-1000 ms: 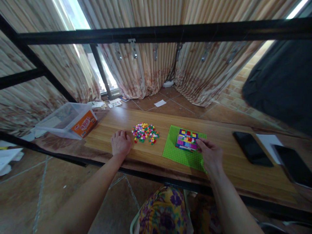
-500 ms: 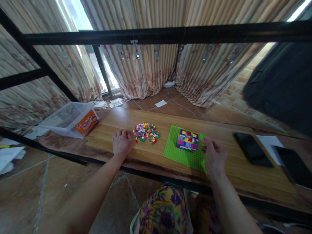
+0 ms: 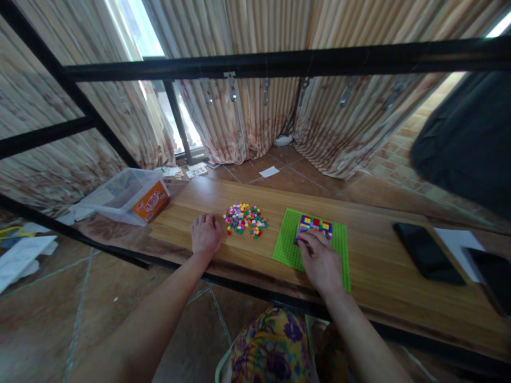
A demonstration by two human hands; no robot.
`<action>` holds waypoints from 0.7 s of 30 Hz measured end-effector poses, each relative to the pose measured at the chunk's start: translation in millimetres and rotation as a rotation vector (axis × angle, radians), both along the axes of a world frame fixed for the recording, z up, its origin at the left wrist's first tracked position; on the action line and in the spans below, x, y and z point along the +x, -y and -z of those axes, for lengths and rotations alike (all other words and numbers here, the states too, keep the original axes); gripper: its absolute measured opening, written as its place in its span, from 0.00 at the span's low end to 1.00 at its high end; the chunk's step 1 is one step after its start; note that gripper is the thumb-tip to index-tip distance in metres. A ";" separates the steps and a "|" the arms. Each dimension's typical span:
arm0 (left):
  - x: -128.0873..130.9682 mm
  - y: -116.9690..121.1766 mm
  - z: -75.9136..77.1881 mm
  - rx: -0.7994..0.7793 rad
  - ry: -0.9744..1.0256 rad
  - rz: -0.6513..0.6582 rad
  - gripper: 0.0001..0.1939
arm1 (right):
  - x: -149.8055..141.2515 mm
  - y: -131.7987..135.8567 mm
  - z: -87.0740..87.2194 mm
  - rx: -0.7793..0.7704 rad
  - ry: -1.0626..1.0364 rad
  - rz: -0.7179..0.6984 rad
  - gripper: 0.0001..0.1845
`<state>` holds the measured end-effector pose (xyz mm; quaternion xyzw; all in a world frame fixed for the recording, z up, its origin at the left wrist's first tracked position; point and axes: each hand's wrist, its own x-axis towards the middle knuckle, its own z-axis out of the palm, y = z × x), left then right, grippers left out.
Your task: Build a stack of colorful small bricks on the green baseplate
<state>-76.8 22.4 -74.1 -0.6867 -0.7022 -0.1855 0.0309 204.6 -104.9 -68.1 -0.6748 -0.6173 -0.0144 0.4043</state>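
A block model [image 3: 316, 222] built of small coloured toy bricks stands on a green studded baseplate [image 3: 284, 242]. My right hand [image 3: 321, 258] reaches over its near side, thumb and fingers pinched together at the model's front left corner. What lies between those fingertips is too small and covered to make out. Left of the plate is a loose pile of small bricks [image 3: 244, 217] in many colours. My left hand [image 3: 206, 235] rests on the wooden board just left of this pile, its fingers curled in and nothing visible in them.
A clear plastic box [image 3: 120, 199] with an orange label is at the board's left end. On the right lie a black phone [image 3: 428, 254], a white paper [image 3: 455, 247] and another dark device [image 3: 493, 274]. A black metal bar [image 3: 263, 63] crosses beyond the wooden board [image 3: 371, 234].
My right hand has moved left from the model's right side to over its front, and now covers part of it. My left hand stays in place on the board. The view has shifted slightly.
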 end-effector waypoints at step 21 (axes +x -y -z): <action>0.6 1.8 5.0 0.012 0.048 0.007 0.17 | -59.9 -13.2 0.2 0.021 0.002 -0.306 0.14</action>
